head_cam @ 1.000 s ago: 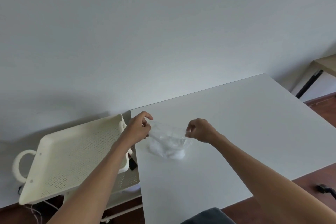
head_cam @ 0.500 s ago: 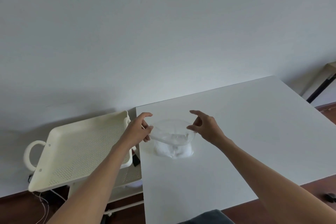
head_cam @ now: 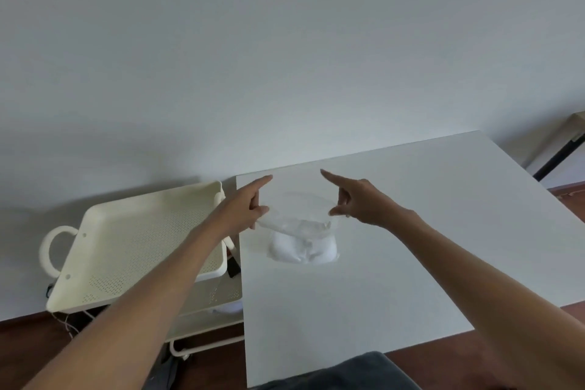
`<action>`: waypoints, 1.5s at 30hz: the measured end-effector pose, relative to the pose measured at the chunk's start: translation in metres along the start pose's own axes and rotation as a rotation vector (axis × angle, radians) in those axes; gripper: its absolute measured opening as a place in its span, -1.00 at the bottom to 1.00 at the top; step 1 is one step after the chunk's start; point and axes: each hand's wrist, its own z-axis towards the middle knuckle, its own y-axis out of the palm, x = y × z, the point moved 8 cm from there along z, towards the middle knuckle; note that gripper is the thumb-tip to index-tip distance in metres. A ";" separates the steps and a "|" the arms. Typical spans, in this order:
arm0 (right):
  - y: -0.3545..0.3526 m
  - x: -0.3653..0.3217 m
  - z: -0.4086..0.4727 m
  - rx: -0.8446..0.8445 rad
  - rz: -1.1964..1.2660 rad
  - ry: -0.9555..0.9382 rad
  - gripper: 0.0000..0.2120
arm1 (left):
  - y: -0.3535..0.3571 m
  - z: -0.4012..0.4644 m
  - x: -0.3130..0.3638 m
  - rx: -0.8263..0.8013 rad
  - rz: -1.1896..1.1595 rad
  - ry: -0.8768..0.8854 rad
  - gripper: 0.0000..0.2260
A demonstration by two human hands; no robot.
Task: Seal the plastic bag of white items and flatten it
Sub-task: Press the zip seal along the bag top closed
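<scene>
A clear plastic bag (head_cam: 300,225) stands on the white table (head_cam: 411,231) near its far left corner, with white items (head_cam: 302,250) bunched in its bottom. Its mouth is spread into a wide oval. My left hand (head_cam: 247,209) pinches the left side of the rim between thumb and lower fingers, with the index finger pointing out. On the right side of the rim my right hand (head_cam: 357,203) pinches the plastic in the same way, its index finger stretched out toward the left hand.
A cream perforated tray (head_cam: 136,244) with loop handles tops a cart left of the table, close to my left forearm. A dark-legged piece of furniture (head_cam: 560,152) shows at the far right. A grey cloth (head_cam: 348,370) lies at the table's near edge.
The bag's mouth has been pulled from nearly closed into a wide oval. Both index fingers have stretched out straight, and my hands have moved apart.
</scene>
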 end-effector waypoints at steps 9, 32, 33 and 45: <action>-0.028 0.000 0.002 -0.004 -0.038 -0.010 -0.11 | -0.028 0.012 0.020 -0.028 0.079 -0.013 -0.42; -0.026 0.025 0.011 -0.094 -0.028 0.114 -0.30 | -0.011 0.007 -0.005 -0.187 -0.062 -0.121 -0.51; -0.027 0.026 0.011 -0.063 0.004 0.109 -0.32 | -0.011 0.005 -0.008 -0.162 -0.132 -0.120 -0.50; -0.026 0.048 0.005 0.170 0.414 0.133 -0.72 | 0.005 -0.015 -0.035 0.034 -0.503 -0.152 -0.58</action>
